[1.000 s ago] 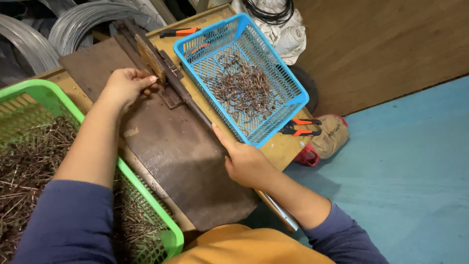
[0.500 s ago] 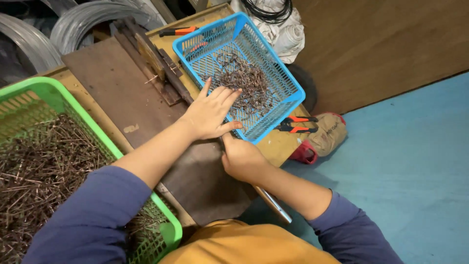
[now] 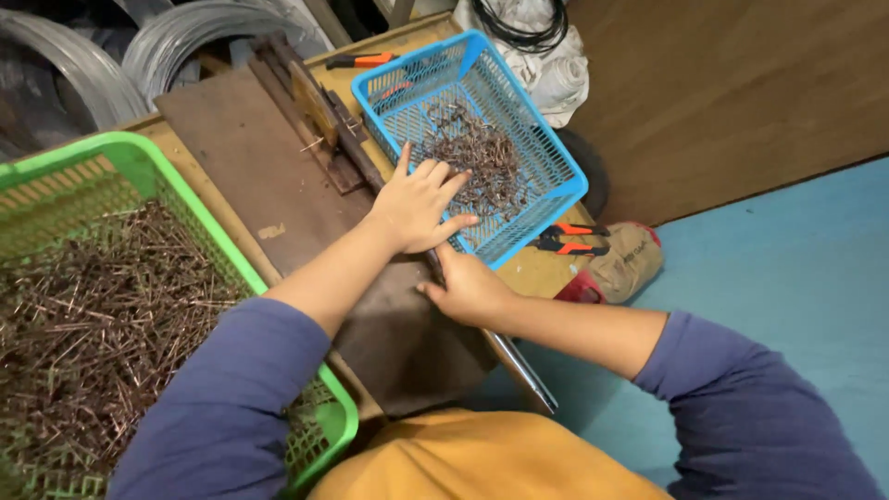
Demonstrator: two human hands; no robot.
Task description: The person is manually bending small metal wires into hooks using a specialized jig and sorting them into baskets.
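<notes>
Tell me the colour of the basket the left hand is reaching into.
Bright blue: the mesh basket under the left hand, clearest in the head view.

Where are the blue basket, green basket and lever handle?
blue basket (image 3: 567, 181): head view, right rim.
green basket (image 3: 199, 208): head view, right rim.
lever handle (image 3: 523, 370): head view, bare metal end below the right hand.

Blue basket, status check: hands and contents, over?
Left hand open over blue basket rim. Right hand gripping metal lever. Bent wire pieces inside basket.

only package-type thing here is a tan sack with a red edge, slumped on the floor right of the bench.
</notes>
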